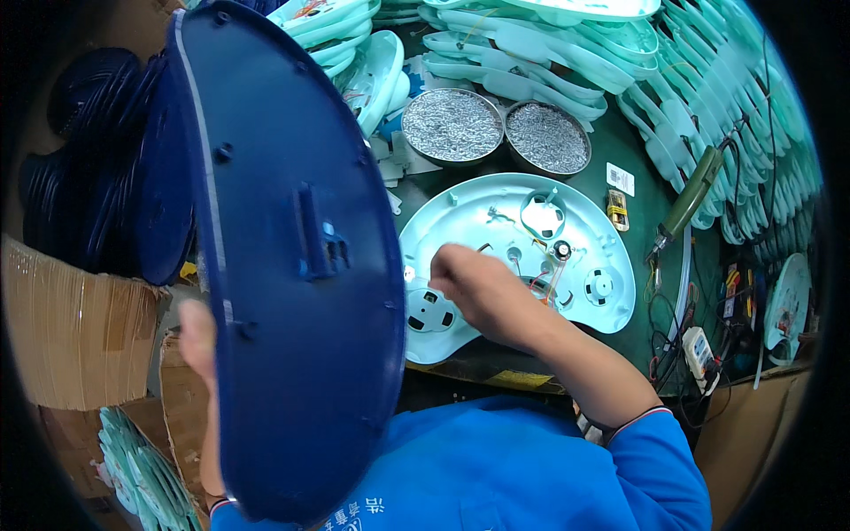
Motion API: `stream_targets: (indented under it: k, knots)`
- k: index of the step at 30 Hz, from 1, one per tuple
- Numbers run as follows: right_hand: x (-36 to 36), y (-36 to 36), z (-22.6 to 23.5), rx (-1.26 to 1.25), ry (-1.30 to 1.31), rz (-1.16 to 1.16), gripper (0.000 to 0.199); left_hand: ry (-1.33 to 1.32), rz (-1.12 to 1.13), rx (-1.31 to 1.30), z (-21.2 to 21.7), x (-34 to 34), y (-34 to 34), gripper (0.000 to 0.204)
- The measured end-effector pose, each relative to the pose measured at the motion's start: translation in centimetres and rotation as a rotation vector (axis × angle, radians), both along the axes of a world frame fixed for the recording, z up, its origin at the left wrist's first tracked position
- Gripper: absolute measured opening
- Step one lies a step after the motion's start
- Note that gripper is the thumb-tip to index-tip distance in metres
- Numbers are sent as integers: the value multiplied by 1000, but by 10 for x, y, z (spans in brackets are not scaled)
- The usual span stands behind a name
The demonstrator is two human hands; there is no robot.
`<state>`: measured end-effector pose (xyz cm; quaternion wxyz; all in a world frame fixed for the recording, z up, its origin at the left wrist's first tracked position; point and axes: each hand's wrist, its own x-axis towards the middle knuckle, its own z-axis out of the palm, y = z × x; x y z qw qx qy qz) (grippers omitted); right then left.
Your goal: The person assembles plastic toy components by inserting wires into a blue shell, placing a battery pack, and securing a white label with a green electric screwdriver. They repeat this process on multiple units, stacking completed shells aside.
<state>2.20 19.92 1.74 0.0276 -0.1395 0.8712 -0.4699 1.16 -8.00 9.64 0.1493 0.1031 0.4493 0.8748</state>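
Note:
A large, curved dark blue plastic shell (292,203) stands nearly upright on the left, its inner face with small posts and a raised bracket turned to me. My left hand (198,343) grips its left edge; most of the fingers are behind it. On the bench lies a mint-green bean-shaped shell (478,199), open side up, with round speaker-like parts, thin wires and a small round component inside. Over its middle-left part is my right hand (482,292), fingers curled closed; whatever they pinch, if anything, is hidden.
Two round tins of metallic shavings (453,126) sit behind the mint shell. Stacked mint shells (531,53) fill the back and right. A green-handled soldering iron (691,199), a multimeter (699,358) and loose cables lie right. Dark blue shells (97,177) and a cardboard box (80,327) stand left.

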Motion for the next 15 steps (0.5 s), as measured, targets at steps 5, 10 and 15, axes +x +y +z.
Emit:
stream_targets:
  k: [5, 10, 15]
  knots:
    - [8, 16, 26, -313, 251, -178, 25, -330, -316, 378, -45, 4, 55, 81]
    - [7, 24, 11, -94, 491, -69, 28, -403, -297, 347, -55, 0, 64, 91]
    - [3, 26, 13, -2, 605, 29, 33, -191, -256, -166, -51, -3, 61, 96]
